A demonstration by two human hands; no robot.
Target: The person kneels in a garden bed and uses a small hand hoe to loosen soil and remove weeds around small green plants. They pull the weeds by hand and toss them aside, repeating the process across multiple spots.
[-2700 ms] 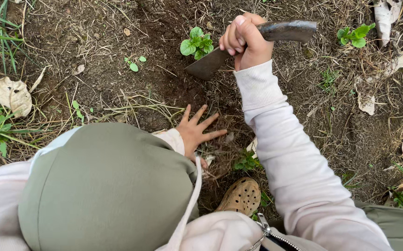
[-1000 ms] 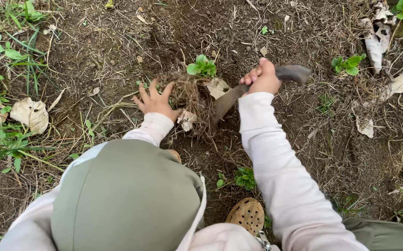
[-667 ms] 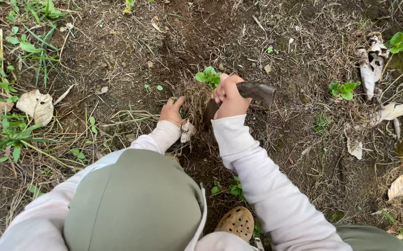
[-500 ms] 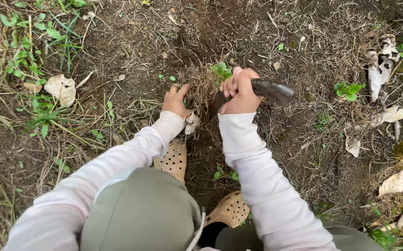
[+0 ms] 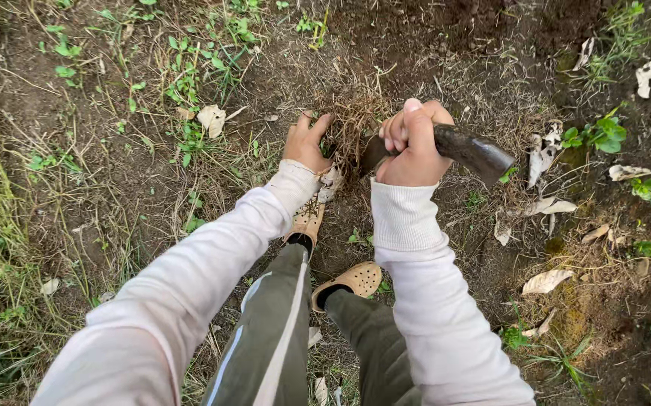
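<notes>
Gripping a dark-handled digging tool (image 5: pixel 464 148) in the right hand (image 5: pixel 413 146) while the left hand (image 5: pixel 307 143) presses a clump of dry grass and roots (image 5: pixel 349 124).

Head view: the right hand is clenched around the tool's handle, whose free end sticks out to the right; its blade end runs down-left into the clump and is mostly hidden there. The left hand is cupped against the clump's left side, fingers curled on the dry stalks, touching rather than closed around them. The clump sits on the bare soil between the two hands, just above the person's tan perforated clogs (image 5: pixel 350 280). Both arms wear pale pink sleeves, the legs olive trousers. Dry fallen leaves (image 5: pixel 543 282) lie to the right, green weeds (image 5: pixel 190 79) at upper left.
</notes>
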